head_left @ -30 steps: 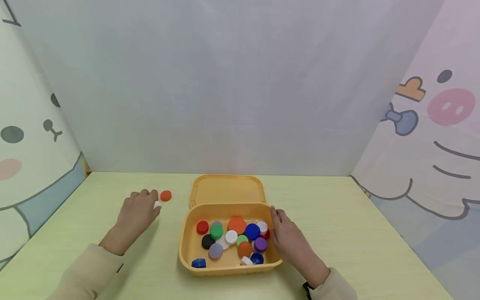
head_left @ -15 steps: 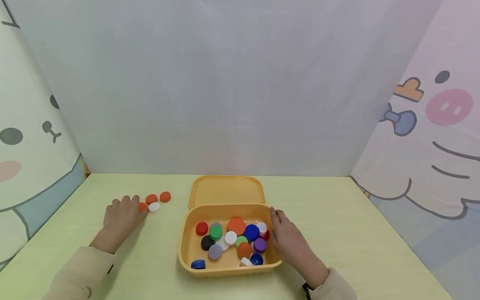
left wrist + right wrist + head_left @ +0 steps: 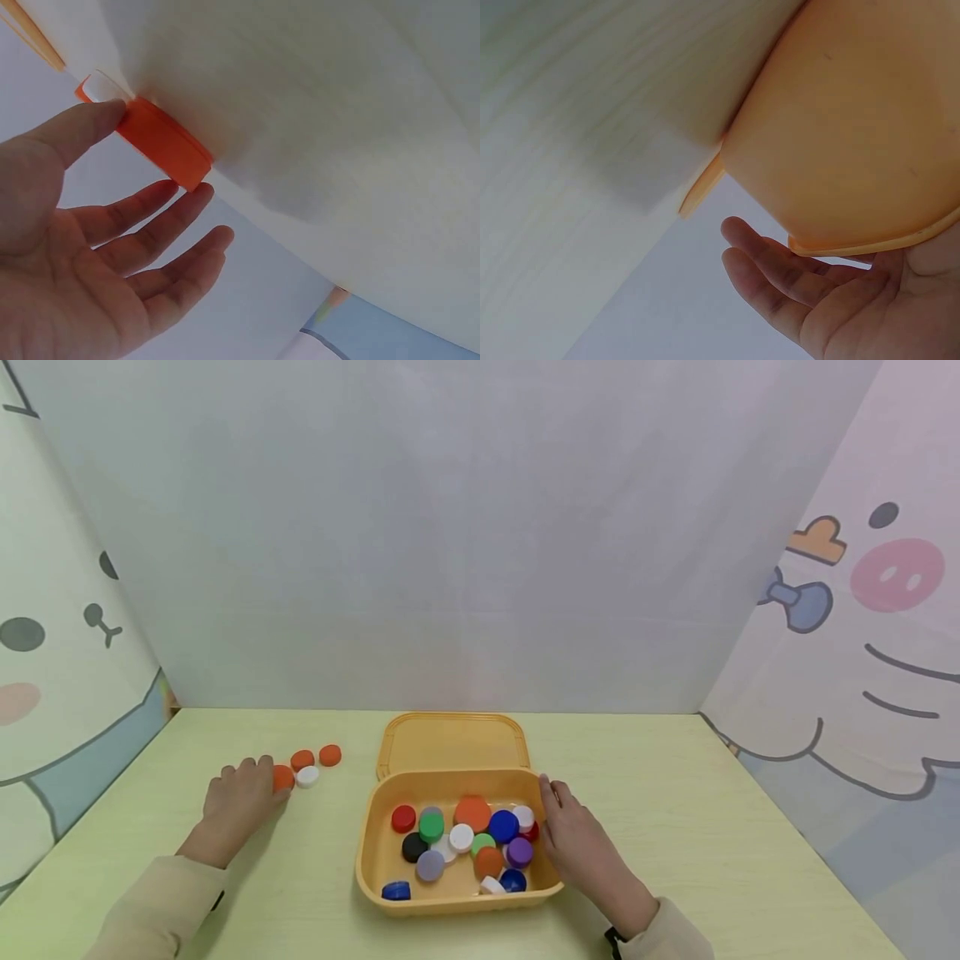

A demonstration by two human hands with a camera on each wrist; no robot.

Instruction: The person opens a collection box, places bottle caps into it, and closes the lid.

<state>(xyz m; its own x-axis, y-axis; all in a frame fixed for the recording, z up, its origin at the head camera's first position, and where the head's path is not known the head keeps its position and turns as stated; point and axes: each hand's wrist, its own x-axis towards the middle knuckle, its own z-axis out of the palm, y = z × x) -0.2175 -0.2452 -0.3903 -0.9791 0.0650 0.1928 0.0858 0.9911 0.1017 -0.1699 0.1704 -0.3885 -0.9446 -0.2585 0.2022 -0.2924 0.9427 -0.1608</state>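
On the left of the table, my left hand [image 3: 238,797] pinches an orange bottle cap [image 3: 169,146] between thumb and fingertips. The cap is low at the tabletop, its edge partly behind the fingers in the head view. Beside it lie a white cap [image 3: 307,777] and two more orange caps, one of them [image 3: 302,761] just behind the white one and the other [image 3: 330,755] further right. My right hand [image 3: 581,839] rests along the right rim of a yellow plastic box [image 3: 457,906], its fingers fairly straight at the far corner. Several coloured bottle caps lie in the box.
The yellow lid [image 3: 453,745] lies flat behind the box. A pale curtain [image 3: 465,543] hangs at the table's back edge, with cartoon-printed cloths [image 3: 847,693] at both sides. Pale tabletop [image 3: 637,768] stretches to the right of the box.
My left hand has drawn left and toward me from beside the white cap, uncovering the white and orange caps, then stayed almost still at the pinched orange cap. My right hand has not moved.
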